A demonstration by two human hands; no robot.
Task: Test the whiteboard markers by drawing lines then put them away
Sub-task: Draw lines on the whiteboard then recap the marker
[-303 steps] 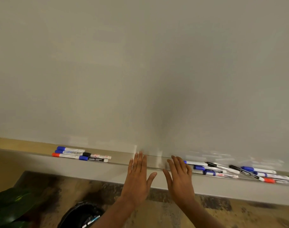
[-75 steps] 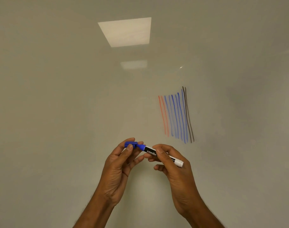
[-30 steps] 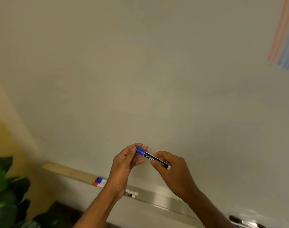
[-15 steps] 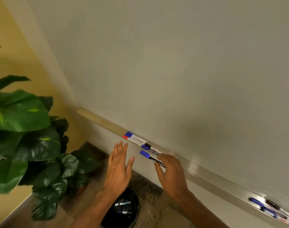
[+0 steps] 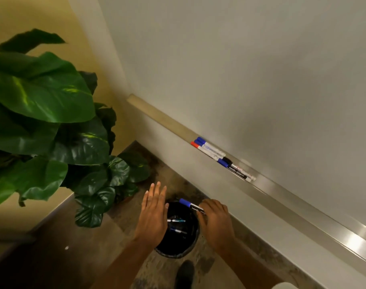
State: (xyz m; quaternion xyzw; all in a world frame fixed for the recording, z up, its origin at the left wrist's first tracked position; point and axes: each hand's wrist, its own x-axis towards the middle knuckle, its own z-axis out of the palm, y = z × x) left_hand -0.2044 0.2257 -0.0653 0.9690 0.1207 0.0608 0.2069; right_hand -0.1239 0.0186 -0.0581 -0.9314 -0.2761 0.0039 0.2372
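Observation:
My right hand (image 5: 216, 223) pinches a capped blue marker (image 5: 191, 204) and holds it over a black bin (image 5: 181, 246) on the floor. Two or three markers (image 5: 176, 221) lie inside the bin. My left hand (image 5: 153, 213) hovers flat over the bin's left rim, fingers straight, holding nothing. Several more markers (image 5: 220, 158), with blue, red and black caps, lie in a group on the whiteboard's tray (image 5: 282, 197). The whiteboard (image 5: 250, 69) fills the upper right, and no drawn lines show in this view.
A large potted plant (image 5: 48, 122) with broad green leaves stands at the left, close to the bin. A yellow wall runs behind it. The dark toe of a shoe (image 5: 185, 272) shows on the mottled floor below the bin.
The view has swung down and left from the drawn lines to the floor. My right hand carried the capped blue marker from near the tray down over the bin; my left hand let go and opened.

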